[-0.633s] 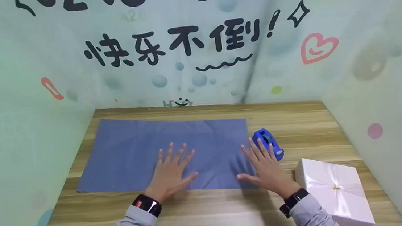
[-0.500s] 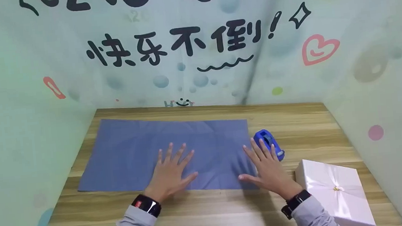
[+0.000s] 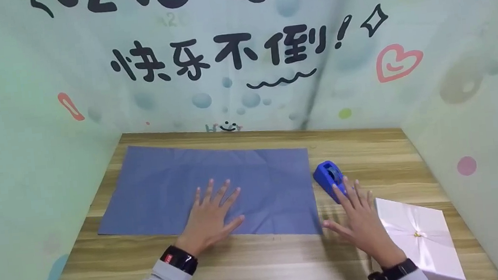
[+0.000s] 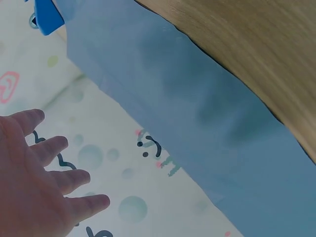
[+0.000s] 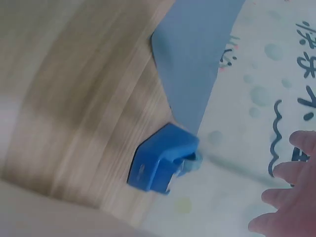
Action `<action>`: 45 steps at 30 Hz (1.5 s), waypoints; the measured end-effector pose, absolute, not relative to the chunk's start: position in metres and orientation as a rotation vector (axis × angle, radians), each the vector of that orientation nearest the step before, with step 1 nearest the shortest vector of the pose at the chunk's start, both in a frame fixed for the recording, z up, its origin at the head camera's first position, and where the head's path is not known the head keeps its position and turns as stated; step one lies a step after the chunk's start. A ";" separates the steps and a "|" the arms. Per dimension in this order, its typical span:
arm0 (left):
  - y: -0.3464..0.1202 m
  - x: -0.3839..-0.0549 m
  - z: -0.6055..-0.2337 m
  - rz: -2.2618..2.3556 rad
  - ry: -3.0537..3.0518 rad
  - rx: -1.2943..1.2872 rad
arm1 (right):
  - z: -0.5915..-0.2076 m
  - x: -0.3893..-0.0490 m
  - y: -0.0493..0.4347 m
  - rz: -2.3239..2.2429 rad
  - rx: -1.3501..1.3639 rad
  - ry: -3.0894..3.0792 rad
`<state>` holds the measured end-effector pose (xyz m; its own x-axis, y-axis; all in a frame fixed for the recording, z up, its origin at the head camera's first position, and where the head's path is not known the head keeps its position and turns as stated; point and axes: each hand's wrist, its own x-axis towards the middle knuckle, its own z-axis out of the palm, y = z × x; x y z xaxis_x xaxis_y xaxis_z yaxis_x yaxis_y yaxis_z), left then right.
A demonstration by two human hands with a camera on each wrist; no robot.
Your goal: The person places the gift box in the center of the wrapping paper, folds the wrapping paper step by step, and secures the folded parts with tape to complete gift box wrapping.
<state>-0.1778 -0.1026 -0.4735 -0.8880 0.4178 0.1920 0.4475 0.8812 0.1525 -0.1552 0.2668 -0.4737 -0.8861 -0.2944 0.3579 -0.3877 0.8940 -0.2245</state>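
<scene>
A flat rectangular sheet, blue and lightly creased, lies across the left and middle of the table. My left hand is over the sheet's front middle, fingers straight and spread; the left wrist view shows soft shadows on the sheet and the hand apart from it. My right hand, with extended fingers and nothing held, is just right of the sheet. Its fingertips partly cover a blue tape dispenser in the head view. The right wrist view shows the dispenser uncovered, apart from the hand.
A white gift box with a satin ribbon stands at the table's right front, partly behind my right hand and wrist. The wooden table is bounded at the back and sides by printed fabric walls.
My right hand has moved right, off the sheet's right edge and toward the white box. My left hand has barely moved. The sheet, dispenser and box lie as before.
</scene>
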 end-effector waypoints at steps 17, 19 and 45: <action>-0.105 -0.169 -0.470 -0.349 -2.865 -0.691 | -0.479 -0.100 0.354 0.520 0.055 -2.725; -0.106 -0.169 -0.470 -0.346 -2.863 -0.693 | -0.481 -0.095 0.364 0.512 -0.009 -2.730; -0.104 -0.175 -0.470 -0.399 -2.871 -0.723 | -0.493 -0.083 0.440 0.993 -1.001 -3.073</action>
